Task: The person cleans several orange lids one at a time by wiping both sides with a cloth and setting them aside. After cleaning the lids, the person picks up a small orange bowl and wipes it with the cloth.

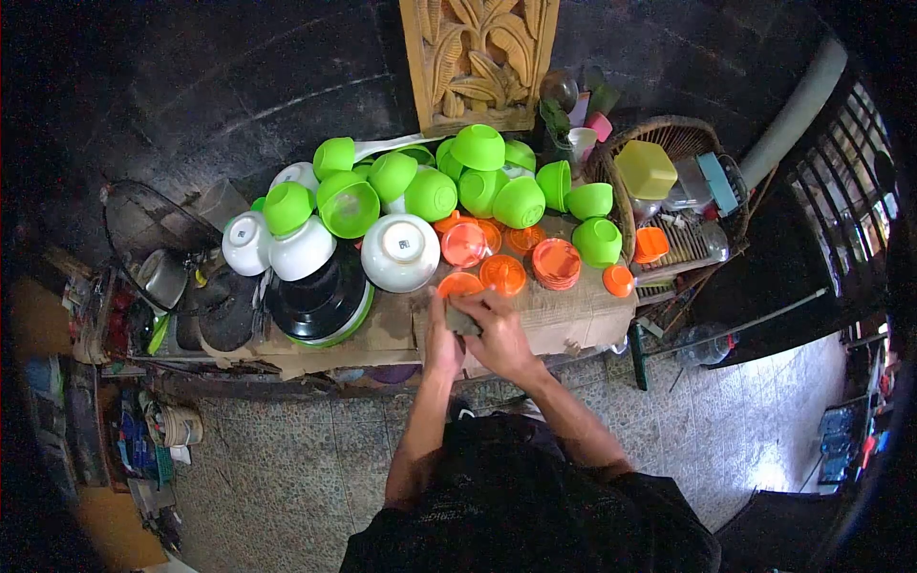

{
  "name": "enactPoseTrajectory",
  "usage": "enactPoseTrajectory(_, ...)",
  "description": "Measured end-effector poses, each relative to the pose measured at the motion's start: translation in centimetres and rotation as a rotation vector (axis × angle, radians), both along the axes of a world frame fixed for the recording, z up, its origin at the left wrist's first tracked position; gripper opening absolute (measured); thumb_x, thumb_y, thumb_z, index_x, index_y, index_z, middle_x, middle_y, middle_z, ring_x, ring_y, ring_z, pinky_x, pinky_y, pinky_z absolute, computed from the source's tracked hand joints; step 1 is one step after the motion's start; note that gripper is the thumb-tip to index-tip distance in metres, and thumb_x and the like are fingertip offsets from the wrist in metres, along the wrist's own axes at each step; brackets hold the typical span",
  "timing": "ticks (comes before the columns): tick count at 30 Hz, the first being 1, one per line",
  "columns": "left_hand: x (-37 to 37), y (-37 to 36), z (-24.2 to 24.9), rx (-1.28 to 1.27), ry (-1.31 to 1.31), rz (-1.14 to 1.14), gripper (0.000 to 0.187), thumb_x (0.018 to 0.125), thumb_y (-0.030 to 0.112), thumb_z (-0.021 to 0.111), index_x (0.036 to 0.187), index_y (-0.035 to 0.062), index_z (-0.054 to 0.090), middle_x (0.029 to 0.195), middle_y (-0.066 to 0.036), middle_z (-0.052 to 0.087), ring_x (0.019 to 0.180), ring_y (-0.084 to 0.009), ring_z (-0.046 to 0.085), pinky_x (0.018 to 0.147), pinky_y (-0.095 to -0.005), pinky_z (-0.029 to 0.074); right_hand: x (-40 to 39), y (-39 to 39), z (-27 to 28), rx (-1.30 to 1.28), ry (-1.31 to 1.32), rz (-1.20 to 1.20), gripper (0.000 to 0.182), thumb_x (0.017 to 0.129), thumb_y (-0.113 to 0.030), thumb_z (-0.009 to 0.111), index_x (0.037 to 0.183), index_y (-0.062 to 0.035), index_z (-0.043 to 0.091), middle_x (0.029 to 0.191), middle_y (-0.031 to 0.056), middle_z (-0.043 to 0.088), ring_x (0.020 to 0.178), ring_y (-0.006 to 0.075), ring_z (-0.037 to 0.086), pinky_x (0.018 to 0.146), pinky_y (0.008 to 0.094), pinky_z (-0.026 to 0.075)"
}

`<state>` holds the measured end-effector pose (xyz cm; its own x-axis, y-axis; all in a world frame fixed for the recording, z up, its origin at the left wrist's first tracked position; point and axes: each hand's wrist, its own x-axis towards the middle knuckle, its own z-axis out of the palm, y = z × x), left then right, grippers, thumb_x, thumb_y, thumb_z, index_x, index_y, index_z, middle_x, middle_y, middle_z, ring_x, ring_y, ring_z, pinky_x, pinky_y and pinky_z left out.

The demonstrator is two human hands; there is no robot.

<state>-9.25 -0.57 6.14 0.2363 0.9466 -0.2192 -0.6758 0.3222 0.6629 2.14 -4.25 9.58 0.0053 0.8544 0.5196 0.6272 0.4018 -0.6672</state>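
Observation:
My left hand [442,336] is closed at the near edge of an orange lid [460,284], just over the front of the counter. My right hand [499,331] is closed on a greyish-brown cloth [464,323] that lies between both hands, against the lid's near side. Fingers hide part of the lid and the cloth. Just beyond are more round orange lids [502,275] and a stack of orange lids [556,263]. An upturned white bowl [400,252] is left of them.
Green bowls [430,196] are heaped along the back of the cardboard-covered counter [597,315]. At left are white bowls [304,250] and a black round lid [320,301]. A wicker basket [621,205] with plastic containers is at right. A carved wood panel [478,57] stands behind.

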Motion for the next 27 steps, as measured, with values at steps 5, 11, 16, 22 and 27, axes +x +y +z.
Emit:
enactPoseTrajectory(5,-0.5,0.3,-0.5,0.095,0.068,0.046,0.06,0.11,0.054,0.038,0.14,0.0043,0.056,0.131,-0.012,0.066,0.114,-0.0226,0.065,0.098,-0.0404,0.053,0.9,0.0,-0.3,-0.141,-0.057,0.066,0.047,0.069,-0.001,0.074,0.116,-0.004,0.074,0.106,0.0166,0.065,0.101,0.0371,0.064,0.093,0.0454,0.053)
enactPoseTrajectory(11,-0.2,0.0,-0.7,0.011,0.117,-0.002,0.059,0.111,0.054,0.036,0.137,0.0049,0.056,0.128,-0.007,0.064,0.114,-0.0168,0.062,0.098,-0.0352,0.049,1.4,1.0,0.6,-0.143,-0.101,-0.162,0.046,0.069,0.001,0.074,0.114,-0.0058,0.076,0.103,0.0174,0.067,0.099,0.0365,0.066,0.089,0.044,0.055)
enactPoseTrajectory(16,0.6,-0.1,-1.3,-0.005,0.034,-0.02,0.059,0.11,0.054,0.037,0.136,0.0049,0.057,0.129,-0.007,0.063,0.117,-0.016,0.06,0.101,-0.035,0.048,0.5,0.8,0.8,-0.071,0.021,-0.189,0.05,0.07,0.001,0.073,0.119,-0.0063,0.074,0.106,0.0179,0.068,0.101,0.0375,0.065,0.09,0.0448,0.054)
enactPoseTrajectory(22,-0.4,-0.1,-0.6,0.024,-0.033,-0.035,0.064,0.11,0.056,0.034,0.142,0.0028,0.052,0.129,-0.014,0.066,0.118,-0.0225,0.065,0.104,-0.0375,0.05,-0.1,-0.8,0.5,-0.046,0.022,0.054,0.056,0.068,0.002,0.072,0.123,-0.0062,0.073,0.108,0.0178,0.068,0.103,0.0382,0.065,0.093,0.0448,0.054)
enactPoseTrajectory(27,-0.8,0.2,0.2,0.138,0.057,-0.001,0.067,0.111,0.055,0.031,0.146,0.0008,0.048,0.129,-0.021,0.067,0.117,-0.0305,0.068,0.101,-0.0411,0.054,1.0,-1.5,0.1,-0.128,0.014,0.128,0.051,0.068,0.003,0.072,0.118,-0.0073,0.075,0.11,0.0178,0.069,0.103,0.0369,0.067,0.093,0.0431,0.055)
